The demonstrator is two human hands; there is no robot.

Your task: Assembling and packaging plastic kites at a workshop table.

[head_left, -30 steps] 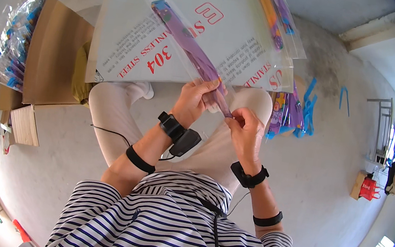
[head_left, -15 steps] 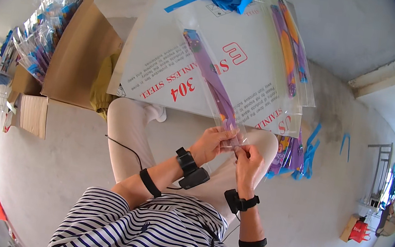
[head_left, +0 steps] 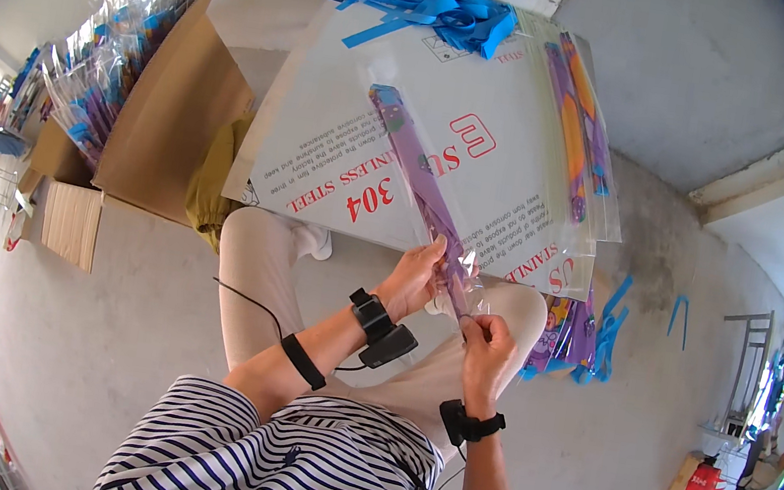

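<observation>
A long, narrow purple printed strip (head_left: pixel 415 168) in a clear plastic sleeve slants across the white board, its blue-tipped far end resting there. Over my lap, my left hand (head_left: pixel 415 278) is closed around its nearer part, thumb on top. Fingers pinched, my right hand (head_left: pixel 487 351) grips the strip's near end. Loose clear plastic (head_left: pixel 474 269) crinkles between the two hands. Exactly how far the strip sits inside the sleeve is hard to make out.
Blue ribbons (head_left: pixel 425 9) lie heaped at the board's (head_left: pixel 330 116) far edge. More bagged strips (head_left: pixel 570 120) lie on its right side. A cardboard box (head_left: pixel 171 104) with many bagged strips (head_left: pixel 113 55) stands left. Purple printed pieces (head_left: pixel 570 332) and blue ribbon are at lower right.
My right hand has drawn back toward me, away from my left hand. More of the purple strip now shows between them. The whole view has shifted slightly.
</observation>
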